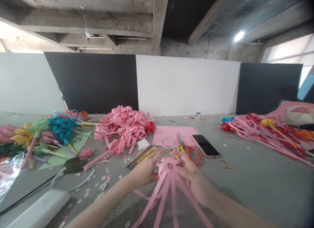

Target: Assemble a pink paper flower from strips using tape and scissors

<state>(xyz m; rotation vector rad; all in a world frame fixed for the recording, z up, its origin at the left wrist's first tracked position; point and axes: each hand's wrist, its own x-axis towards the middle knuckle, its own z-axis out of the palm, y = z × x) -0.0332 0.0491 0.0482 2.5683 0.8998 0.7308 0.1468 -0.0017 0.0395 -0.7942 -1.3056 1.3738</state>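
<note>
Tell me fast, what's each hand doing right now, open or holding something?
Left hand: partly closed, holding the left side of the pink paper-strip piece.
Right hand: partly closed, holding its right side.

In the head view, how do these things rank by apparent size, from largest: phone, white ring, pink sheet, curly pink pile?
1. Curly pink pile
2. Pink sheet, partly covered
3. Phone
4. White ring

The left hand [144,169] and the right hand [192,175] hold between them a pink paper piece [163,170], its strips [174,202] spreading near. Farther on the surface [245,195], I see scissors [181,142], left of a phone [206,145].
</note>
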